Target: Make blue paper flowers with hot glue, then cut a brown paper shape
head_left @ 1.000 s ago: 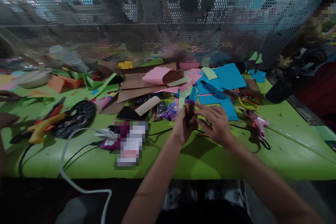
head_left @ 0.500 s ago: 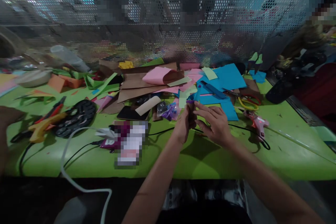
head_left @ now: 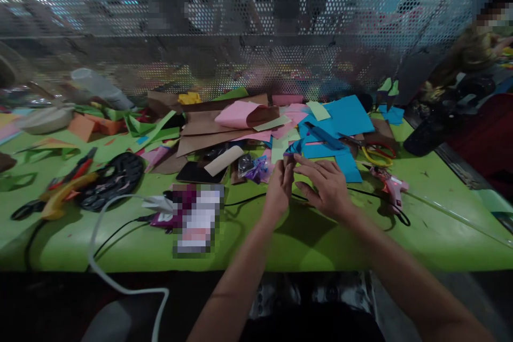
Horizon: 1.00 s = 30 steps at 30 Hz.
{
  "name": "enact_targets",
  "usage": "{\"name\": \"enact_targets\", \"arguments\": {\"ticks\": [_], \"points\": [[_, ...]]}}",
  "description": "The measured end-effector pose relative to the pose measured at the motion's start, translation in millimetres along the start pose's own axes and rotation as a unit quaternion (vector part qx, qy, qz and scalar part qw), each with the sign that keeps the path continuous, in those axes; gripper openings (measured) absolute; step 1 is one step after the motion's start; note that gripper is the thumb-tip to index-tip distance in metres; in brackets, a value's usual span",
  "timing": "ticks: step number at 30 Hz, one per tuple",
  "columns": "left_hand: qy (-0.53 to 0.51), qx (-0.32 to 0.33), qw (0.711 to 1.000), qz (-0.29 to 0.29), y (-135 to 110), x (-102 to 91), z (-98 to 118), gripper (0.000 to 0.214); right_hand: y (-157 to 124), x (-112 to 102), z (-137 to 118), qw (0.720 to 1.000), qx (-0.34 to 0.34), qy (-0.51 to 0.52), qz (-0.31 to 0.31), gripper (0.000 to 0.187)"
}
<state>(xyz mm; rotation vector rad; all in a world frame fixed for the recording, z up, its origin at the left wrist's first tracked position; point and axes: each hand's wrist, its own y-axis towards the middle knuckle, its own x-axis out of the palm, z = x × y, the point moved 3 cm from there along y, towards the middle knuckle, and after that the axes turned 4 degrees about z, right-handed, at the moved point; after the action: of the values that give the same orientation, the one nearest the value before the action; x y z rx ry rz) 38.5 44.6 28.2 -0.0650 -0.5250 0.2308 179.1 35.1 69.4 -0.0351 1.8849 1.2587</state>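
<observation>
My left hand (head_left: pixel 279 188) is closed around a small paper piece (head_left: pixel 294 148) with a pleated blue top and a purple edge. Its lower part is hidden by my fingers. My right hand (head_left: pixel 326 188) reaches in from the right, fingers stretched out and thumb apart, its fingertips at the piece's edge; whether they touch it I cannot tell. Just left of my hands lie purple ribbon bits (head_left: pixel 256 170) and a small clear bag. Beyond them are blue sheets (head_left: pixel 352 116) and a pale green strip (head_left: pixel 279 148).
A pink glue gun (head_left: pixel 395 186) with a long glue stick rests to the right, near yellow-handled scissors (head_left: pixel 377 155). A phone (head_left: pixel 198 222), a white cable (head_left: pixel 94 246), a black tray (head_left: pixel 112 179) and a yellow tool (head_left: pixel 68 192) occupy the left. Perforated metal (head_left: pixel 256 64) stands behind.
The blue pleated top shows more above my left hand now. My right fingers have shifted slightly. Another person's arm at the far left has mostly withdrawn from view.
</observation>
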Motion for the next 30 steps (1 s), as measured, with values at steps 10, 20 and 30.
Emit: {"name": "enact_targets", "arguments": {"ticks": [10, 20, 30], "points": [[0.199, 0.127, 0.972, 0.012, -2.5, 0.3, 8.6, 0.012, -0.1, -0.4, -0.6, 1.000, 0.002, 0.018, 0.002, 0.021], [0.568, 0.143, 0.810, 0.022, -0.7, 0.4, 6.4, 0.015, -0.8, 0.0, -0.9, 0.999, 0.009, 0.027, -0.022, 0.020], [0.465, 0.185, 0.865, 0.037, 1.2, -4.8, 2.2, 0.019, 0.6, -2.3, 0.4, 0.996, 0.029, 0.085, 0.009, 0.018]]}}
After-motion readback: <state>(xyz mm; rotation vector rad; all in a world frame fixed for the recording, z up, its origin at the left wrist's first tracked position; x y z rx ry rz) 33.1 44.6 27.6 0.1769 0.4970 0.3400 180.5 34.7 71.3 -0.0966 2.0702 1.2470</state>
